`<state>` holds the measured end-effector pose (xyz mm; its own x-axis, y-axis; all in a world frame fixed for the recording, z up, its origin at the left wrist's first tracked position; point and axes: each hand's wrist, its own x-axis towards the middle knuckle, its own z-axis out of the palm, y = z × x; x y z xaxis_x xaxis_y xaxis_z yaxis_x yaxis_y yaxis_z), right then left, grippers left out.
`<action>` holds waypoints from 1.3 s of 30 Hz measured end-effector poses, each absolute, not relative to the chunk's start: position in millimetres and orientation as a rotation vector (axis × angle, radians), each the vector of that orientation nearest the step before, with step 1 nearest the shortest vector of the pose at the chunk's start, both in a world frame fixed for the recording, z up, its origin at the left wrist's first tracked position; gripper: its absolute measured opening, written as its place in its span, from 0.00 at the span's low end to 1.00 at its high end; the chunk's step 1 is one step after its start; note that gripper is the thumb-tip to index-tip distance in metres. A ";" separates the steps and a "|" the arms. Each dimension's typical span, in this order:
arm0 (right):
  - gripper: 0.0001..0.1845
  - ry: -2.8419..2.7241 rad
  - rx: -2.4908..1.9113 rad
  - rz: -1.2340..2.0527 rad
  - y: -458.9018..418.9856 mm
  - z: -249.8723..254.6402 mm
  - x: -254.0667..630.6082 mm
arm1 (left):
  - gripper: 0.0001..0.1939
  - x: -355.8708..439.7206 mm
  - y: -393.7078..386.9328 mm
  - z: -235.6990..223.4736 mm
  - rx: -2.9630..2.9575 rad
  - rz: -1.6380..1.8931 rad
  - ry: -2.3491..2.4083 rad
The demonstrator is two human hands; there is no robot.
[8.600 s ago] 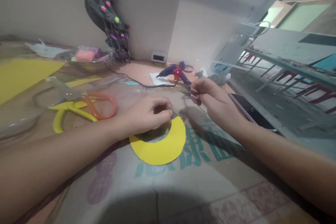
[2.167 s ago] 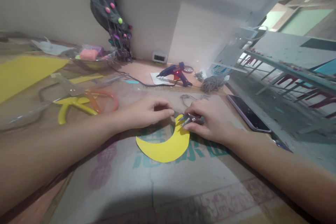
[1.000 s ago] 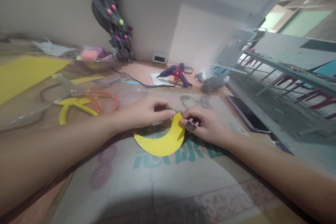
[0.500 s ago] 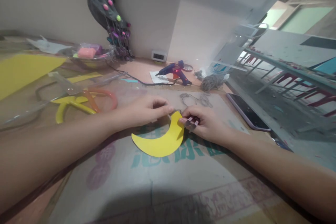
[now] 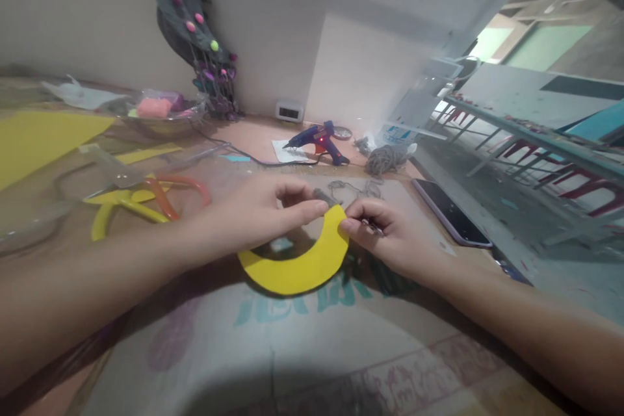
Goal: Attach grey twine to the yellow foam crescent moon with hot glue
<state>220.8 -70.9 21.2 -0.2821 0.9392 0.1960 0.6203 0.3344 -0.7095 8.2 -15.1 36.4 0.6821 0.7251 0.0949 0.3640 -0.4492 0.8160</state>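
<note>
A yellow crescent (image 5: pixel 297 276), cut from what looks like paper or foam sheet, is held slightly raised above the table, its ends upward. My left hand (image 5: pixel 273 208) is closed, thumb and fingers at the crescent's upper right tip, where a bit of grey material shows behind. The crescent's left tip is hidden by that hand. My right hand (image 5: pixel 385 231) pinches the right edge of the crescent near the same tip. Something small, dark and shiny shows within its curled fingers; I cannot make out what. Just beyond the hands lies loose grey yarn (image 5: pixel 358 190).
A blue glue gun (image 5: pixel 316 140) with a red light rests at the back, its cord running left. Beside it is a grey yarn ball (image 5: pixel 387 159). Scissors (image 5: pixel 160 192) and a yellow sheet (image 5: pixel 43 143) lie left, a phone (image 5: pixel 451 211) right. A decorated grey crescent (image 5: pixel 182 13) leans on the wall.
My left hand has shifted slightly right, covering the crescent's left tip. The crescent has tilted up a little, and the shiny thing in my right hand is more hidden. The camera view has shifted slightly.
</note>
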 end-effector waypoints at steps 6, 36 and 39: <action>0.13 -2.003 -1.288 0.827 -82.8 23.6 213.6 | 0.17 9.1 -27.9 42.1 2.161 0.547 0.815; 0.23 -2.153 -1.035 0.298 -101.4 61.2 221.9 | 0.21 -3.8 -31.5 69.9 2.119 0.505 0.703; 0.19 -2.200 -1.018 0.047 -99.0 69.1 228.9 | 0.20 -4.6 -31.4 70.8 2.149 0.491 0.697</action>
<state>228.9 -99.0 69.1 -0.4446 0.6810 0.5819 0.6552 0.6902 -0.3071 -4.6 -31.4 70.8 0.7725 0.6257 0.1080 0.3126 -0.5228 0.7930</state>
